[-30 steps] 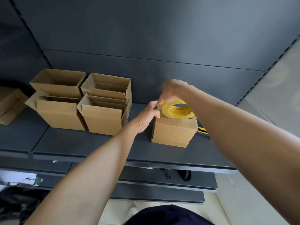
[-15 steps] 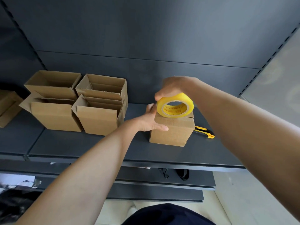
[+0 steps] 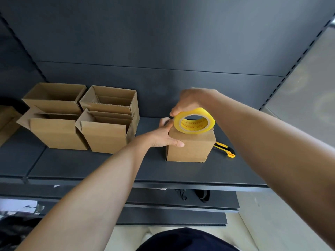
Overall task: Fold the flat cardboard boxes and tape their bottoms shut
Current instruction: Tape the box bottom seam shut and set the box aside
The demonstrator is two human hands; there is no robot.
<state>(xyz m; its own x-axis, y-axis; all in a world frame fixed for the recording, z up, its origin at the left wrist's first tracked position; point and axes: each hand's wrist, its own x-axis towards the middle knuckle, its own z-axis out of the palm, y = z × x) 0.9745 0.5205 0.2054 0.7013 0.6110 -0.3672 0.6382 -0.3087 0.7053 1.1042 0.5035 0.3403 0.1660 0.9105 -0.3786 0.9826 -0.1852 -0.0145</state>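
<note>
A small folded cardboard box stands on the dark shelf, closed side up. My left hand grips its left top edge, thumb across the front face, fingers over the top. My right hand holds a yellow tape roll tilted on edge, its lower rim resting on the box top. Whether a tape strip runs onto the box is hidden.
Several folded open-top boxes stand in a cluster at the left of the shelf, with another box at the far left edge. A yellow utility knife lies right of the small box. Lower shelves sit below.
The tape roll went from lying flat on the box top to tilted up on edge and nearer me. My left hand shifted from the top back corner to gripping the box's left front edge.
</note>
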